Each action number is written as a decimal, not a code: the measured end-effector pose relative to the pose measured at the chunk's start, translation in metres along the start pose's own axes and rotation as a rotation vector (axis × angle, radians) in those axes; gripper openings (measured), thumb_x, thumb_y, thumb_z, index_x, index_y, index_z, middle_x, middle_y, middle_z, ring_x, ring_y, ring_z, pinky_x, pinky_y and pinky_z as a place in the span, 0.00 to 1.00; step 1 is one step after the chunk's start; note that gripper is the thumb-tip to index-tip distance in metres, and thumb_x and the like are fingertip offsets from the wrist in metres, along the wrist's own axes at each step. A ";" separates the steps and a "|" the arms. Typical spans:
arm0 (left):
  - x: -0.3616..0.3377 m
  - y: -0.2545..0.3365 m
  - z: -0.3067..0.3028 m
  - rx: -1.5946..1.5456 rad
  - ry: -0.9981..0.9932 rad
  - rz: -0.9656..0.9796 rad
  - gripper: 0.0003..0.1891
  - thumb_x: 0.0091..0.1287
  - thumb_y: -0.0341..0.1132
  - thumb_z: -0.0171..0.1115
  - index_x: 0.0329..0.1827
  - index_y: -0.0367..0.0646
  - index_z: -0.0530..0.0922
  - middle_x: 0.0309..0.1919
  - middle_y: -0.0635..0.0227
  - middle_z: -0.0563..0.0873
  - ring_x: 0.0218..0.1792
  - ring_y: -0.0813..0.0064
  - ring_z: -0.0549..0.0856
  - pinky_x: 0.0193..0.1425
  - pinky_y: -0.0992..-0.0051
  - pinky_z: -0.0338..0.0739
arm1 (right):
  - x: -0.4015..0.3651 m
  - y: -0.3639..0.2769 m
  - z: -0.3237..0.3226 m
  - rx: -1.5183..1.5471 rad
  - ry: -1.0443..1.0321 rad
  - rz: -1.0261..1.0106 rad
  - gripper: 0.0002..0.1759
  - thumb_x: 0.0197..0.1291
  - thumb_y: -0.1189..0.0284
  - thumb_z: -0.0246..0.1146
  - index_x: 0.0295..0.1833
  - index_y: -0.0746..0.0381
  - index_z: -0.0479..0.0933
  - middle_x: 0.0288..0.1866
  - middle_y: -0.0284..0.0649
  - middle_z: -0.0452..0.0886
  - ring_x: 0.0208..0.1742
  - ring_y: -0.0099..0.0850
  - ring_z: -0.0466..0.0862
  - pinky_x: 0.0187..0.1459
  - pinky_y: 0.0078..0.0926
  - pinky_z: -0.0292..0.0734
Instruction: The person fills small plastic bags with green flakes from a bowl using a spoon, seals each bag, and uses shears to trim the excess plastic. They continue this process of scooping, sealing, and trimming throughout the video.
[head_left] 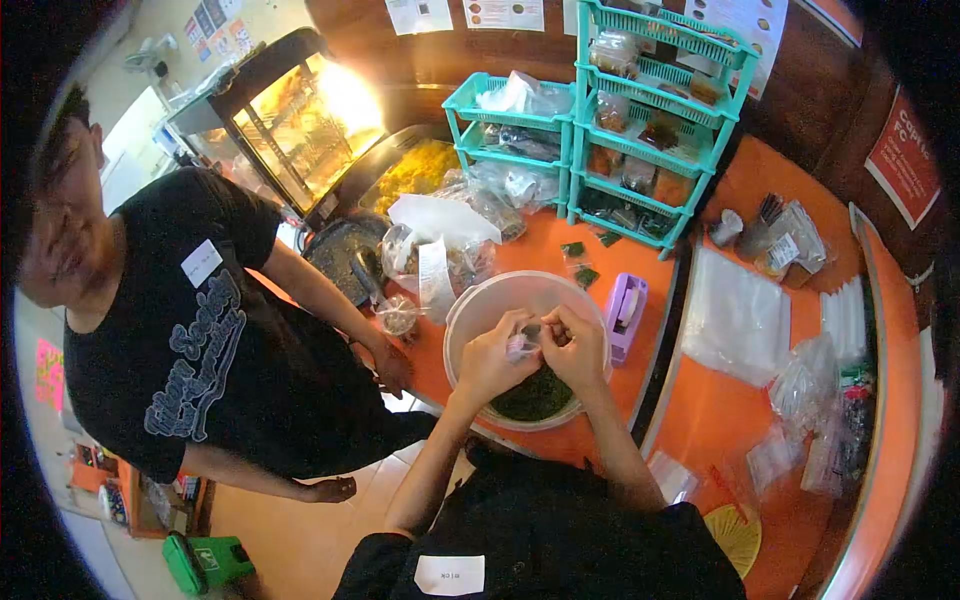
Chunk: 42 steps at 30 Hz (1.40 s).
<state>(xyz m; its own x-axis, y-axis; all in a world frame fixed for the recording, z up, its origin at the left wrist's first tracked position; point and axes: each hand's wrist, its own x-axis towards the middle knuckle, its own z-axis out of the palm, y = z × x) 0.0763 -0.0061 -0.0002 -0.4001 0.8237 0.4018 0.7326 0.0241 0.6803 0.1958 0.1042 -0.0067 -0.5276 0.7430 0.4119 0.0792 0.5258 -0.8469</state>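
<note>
Over a white bucket, my left hand and my right hand meet with fingers closed on a small clear plastic bag. The left hand grips the bag's side, while the right fingers pinch at its edge. What the bag contains is hard to make out. Dark green, finely chopped leaf-like stuff lies in the bucket below. Beyond the rim, small flat packets of green rest on the orange counter. A purple device, perhaps a small sealer, sits right of the bucket.
A co-worker in a black shirt stands at the left, one hand by the counter edge. Turquoise racks with packets stand behind the bucket. Clear plastic bags lie on the right counter. A lit display case is at the back left.
</note>
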 end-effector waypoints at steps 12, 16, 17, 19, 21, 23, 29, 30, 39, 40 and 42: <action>0.015 -0.027 -0.014 -0.196 0.228 -0.091 0.27 0.54 0.36 0.82 0.54 0.37 0.80 0.44 0.62 0.89 0.46 0.78 0.86 0.50 0.71 0.83 | 0.043 0.045 -0.011 0.002 -0.348 0.056 0.09 0.69 0.71 0.60 0.40 0.65 0.82 0.26 0.37 0.82 0.27 0.26 0.81 0.32 0.27 0.75; 0.016 -0.040 -0.010 -0.308 0.236 -0.093 0.28 0.54 0.36 0.83 0.55 0.38 0.80 0.46 0.63 0.89 0.47 0.76 0.86 0.52 0.71 0.83 | 0.065 0.070 0.016 -0.309 -1.052 -0.112 0.06 0.62 0.74 0.63 0.39 0.65 0.83 0.31 0.38 0.86 0.31 0.30 0.84 0.33 0.34 0.77; 0.015 -0.047 -0.006 -0.352 0.234 -0.094 0.28 0.54 0.36 0.83 0.56 0.38 0.80 0.46 0.63 0.89 0.47 0.76 0.86 0.52 0.71 0.83 | 0.063 0.085 0.034 -0.389 -1.178 -0.165 0.06 0.60 0.73 0.64 0.39 0.64 0.83 0.32 0.38 0.86 0.32 0.31 0.84 0.34 0.35 0.78; 0.015 -0.052 -0.005 -0.437 0.207 -0.125 0.28 0.54 0.35 0.83 0.56 0.39 0.80 0.48 0.63 0.88 0.48 0.75 0.86 0.53 0.71 0.83 | 0.057 0.121 0.072 -0.515 -1.409 -0.263 0.07 0.58 0.72 0.65 0.39 0.63 0.84 0.34 0.40 0.87 0.34 0.34 0.85 0.36 0.38 0.80; 0.013 -0.050 -0.006 -0.519 0.159 -0.187 0.29 0.53 0.35 0.83 0.57 0.39 0.80 0.50 0.62 0.88 0.49 0.74 0.86 0.55 0.70 0.82 | 0.039 0.171 0.104 -0.617 -1.488 -0.453 0.07 0.55 0.71 0.67 0.39 0.61 0.85 0.36 0.41 0.87 0.36 0.36 0.86 0.38 0.40 0.81; 0.016 -0.046 -0.011 -0.445 0.187 -0.104 0.30 0.52 0.36 0.84 0.56 0.38 0.80 0.52 0.59 0.87 0.52 0.71 0.85 0.58 0.68 0.81 | 0.020 0.228 0.129 -0.688 -1.500 -0.658 0.08 0.53 0.70 0.68 0.38 0.59 0.85 0.38 0.42 0.88 0.38 0.38 0.87 0.39 0.42 0.83; 0.021 -0.036 -0.018 -0.324 0.217 0.007 0.32 0.47 0.38 0.86 0.55 0.36 0.81 0.54 0.55 0.85 0.56 0.64 0.84 0.65 0.63 0.77 | -0.013 0.249 0.127 -0.823 -1.379 -0.832 0.14 0.45 0.67 0.73 0.41 0.56 0.86 0.43 0.42 0.88 0.45 0.41 0.89 0.45 0.43 0.86; 0.022 -0.037 -0.018 -0.328 0.219 0.018 0.32 0.47 0.39 0.86 0.55 0.36 0.81 0.54 0.55 0.85 0.56 0.63 0.85 0.65 0.62 0.77 | -0.016 0.254 0.126 -0.850 -1.357 -0.831 0.16 0.43 0.66 0.74 0.41 0.55 0.87 0.44 0.41 0.88 0.46 0.41 0.89 0.46 0.43 0.86; 0.024 -0.039 -0.016 -0.489 0.215 -0.028 0.26 0.51 0.33 0.82 0.53 0.38 0.82 0.51 0.60 0.86 0.55 0.67 0.85 0.61 0.66 0.79 | -0.022 0.266 0.120 -0.762 -1.289 -0.980 0.24 0.46 0.64 0.74 0.52 0.57 0.84 0.52 0.44 0.87 0.55 0.42 0.87 0.57 0.43 0.83; 0.023 -0.037 -0.016 -0.473 0.239 -0.028 0.25 0.51 0.34 0.82 0.51 0.38 0.83 0.49 0.59 0.87 0.52 0.65 0.86 0.60 0.65 0.80 | -0.016 0.239 0.111 -0.757 -1.325 -0.926 0.25 0.48 0.63 0.74 0.54 0.57 0.83 0.52 0.45 0.87 0.56 0.42 0.86 0.58 0.44 0.82; 0.026 -0.030 -0.020 -0.439 0.300 -0.018 0.23 0.49 0.37 0.82 0.47 0.38 0.84 0.45 0.56 0.88 0.48 0.59 0.88 0.57 0.64 0.81 | -0.004 0.215 0.105 -0.805 -1.388 -0.840 0.27 0.50 0.63 0.73 0.57 0.57 0.81 0.53 0.46 0.86 0.57 0.43 0.86 0.60 0.45 0.81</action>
<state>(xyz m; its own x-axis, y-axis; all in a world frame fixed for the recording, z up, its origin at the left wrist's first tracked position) 0.0330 0.0036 0.0026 -0.5976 0.6257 0.5014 0.4502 -0.2556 0.8555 0.1257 0.1709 -0.2256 -0.8511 -0.4241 -0.3096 -0.4284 0.9017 -0.0576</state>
